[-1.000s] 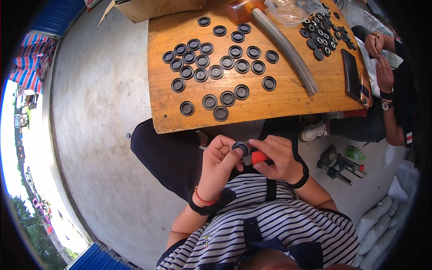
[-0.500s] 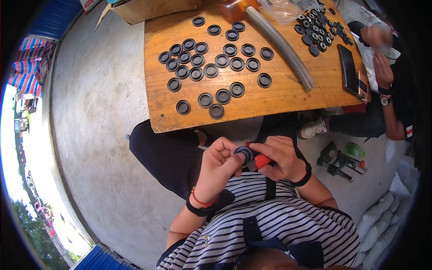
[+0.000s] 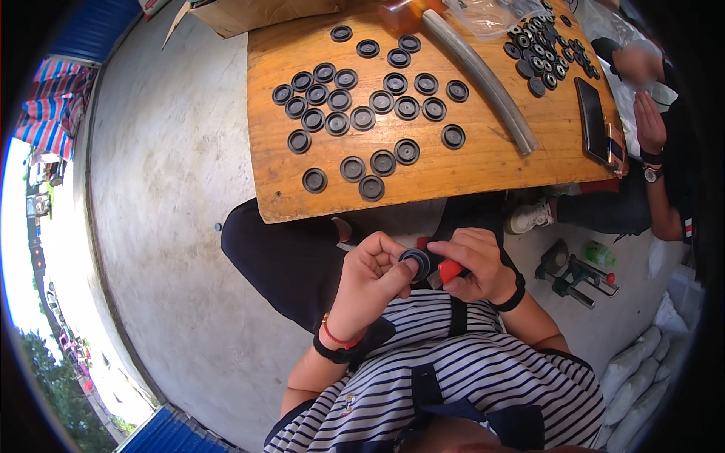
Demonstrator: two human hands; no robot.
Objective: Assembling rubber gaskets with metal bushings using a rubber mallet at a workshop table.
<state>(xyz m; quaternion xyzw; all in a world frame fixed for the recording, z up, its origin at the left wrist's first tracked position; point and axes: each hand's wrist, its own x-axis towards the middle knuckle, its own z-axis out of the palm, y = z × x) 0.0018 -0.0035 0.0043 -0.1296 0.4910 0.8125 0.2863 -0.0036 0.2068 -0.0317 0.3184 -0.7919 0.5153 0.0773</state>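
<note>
In front of my lap, my left hand [image 3: 377, 270] pinches a round black disc [image 3: 420, 260] with a raised rim, the thumb pressing on its face. Closed around a small tool with a red handle [image 3: 451, 270], my right hand [image 3: 479, 263] sits right beside the disc. The tool's working end is hidden behind the fingers and the disc, so its kind does not show. Several similar black discs [image 3: 362, 118] lie spread over the wooden table [image 3: 279, 198] beyond my hands.
A grey tube with an orange head, like a mallet [image 3: 491, 90], lies across the table. Right of it is a heap of small ringed parts [image 3: 538, 57], then a dark phone [image 3: 589, 113]. Another person's hand [image 3: 649, 124] is at the right. A green clamp-like tool [image 3: 566, 272] lies on the floor.
The disc has turned so more of its face shows. The red handle has shifted slightly to the right with my right hand. The whole view has also shifted a little.
</note>
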